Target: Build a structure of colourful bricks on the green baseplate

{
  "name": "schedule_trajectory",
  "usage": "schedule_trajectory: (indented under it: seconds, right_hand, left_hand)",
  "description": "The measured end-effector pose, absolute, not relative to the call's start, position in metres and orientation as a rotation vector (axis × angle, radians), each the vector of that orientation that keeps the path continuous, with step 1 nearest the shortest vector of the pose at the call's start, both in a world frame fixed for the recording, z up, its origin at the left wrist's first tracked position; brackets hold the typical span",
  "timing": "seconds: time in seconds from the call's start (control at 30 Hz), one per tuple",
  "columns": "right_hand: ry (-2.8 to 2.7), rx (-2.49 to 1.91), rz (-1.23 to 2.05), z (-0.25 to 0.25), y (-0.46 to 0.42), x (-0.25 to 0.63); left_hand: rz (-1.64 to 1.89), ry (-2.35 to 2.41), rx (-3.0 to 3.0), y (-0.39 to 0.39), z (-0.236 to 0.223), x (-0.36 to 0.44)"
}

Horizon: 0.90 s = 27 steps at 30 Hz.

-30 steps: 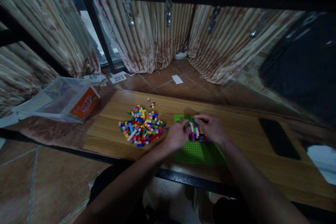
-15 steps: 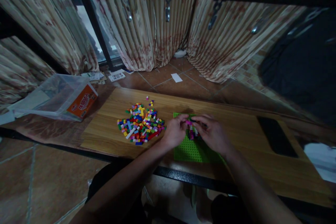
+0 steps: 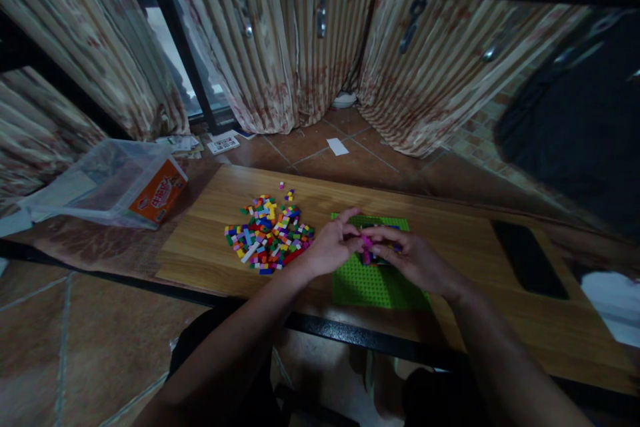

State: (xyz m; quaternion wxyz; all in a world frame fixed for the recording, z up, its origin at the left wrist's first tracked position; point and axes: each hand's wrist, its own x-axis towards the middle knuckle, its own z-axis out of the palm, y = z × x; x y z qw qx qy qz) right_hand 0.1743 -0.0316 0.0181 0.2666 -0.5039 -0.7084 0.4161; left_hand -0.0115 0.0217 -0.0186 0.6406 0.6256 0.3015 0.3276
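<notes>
Over the green baseplate [image 3: 370, 290], a magenta toy brick piece [image 3: 367, 251] sits between the fingertips of both hands. My left hand [image 3: 330, 245] pinches it from the left, with the index finger stretched out above. From the right, the thumb and forefinger of my right hand [image 3: 417, 259] close on the same piece. Behind the fingers, a small build of dark and coloured bricks stands on the baseplate, mostly covered by my right hand. Whether the magenta piece touches that build, I cannot tell.
A heap of loose coloured bricks [image 3: 270, 233] lies left of the baseplate on the wooden board [image 3: 200, 240]. Farther left is a clear plastic bin [image 3: 105, 180] with an orange label. A black flat slab [image 3: 529, 259] lies at the right.
My right hand has shifted slightly right and down, uncovering more of the baseplate's far edge. My left index finger has straightened out. The magenta piece sits slightly lower and is turned.
</notes>
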Motion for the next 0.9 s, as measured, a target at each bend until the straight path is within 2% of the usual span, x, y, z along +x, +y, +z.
schedule_trajectory:
  seconds: [0.33,0.4,0.6,0.9]
  right_hand:
    - [-1.795,-1.306,1.293,0.026,-0.038,0.174]
    - [-1.778,-1.353,1.198,0.022,-0.036,0.177]
    - [-1.728,-1.62,0.566,0.004,-0.03,0.185]
    - [-1.841,-1.705,0.48,0.0,-0.027,0.173]
  left_hand:
    - [0.637,0.552,1.177,0.021,-0.012,-0.012]
    - [0.651,0.644,1.178,0.022,-0.015,-0.01]
    - [0.653,1.054,1.437,0.028,-0.033,-0.009]
    - [0.623,1.043,1.782,0.014,-0.025,-0.004]
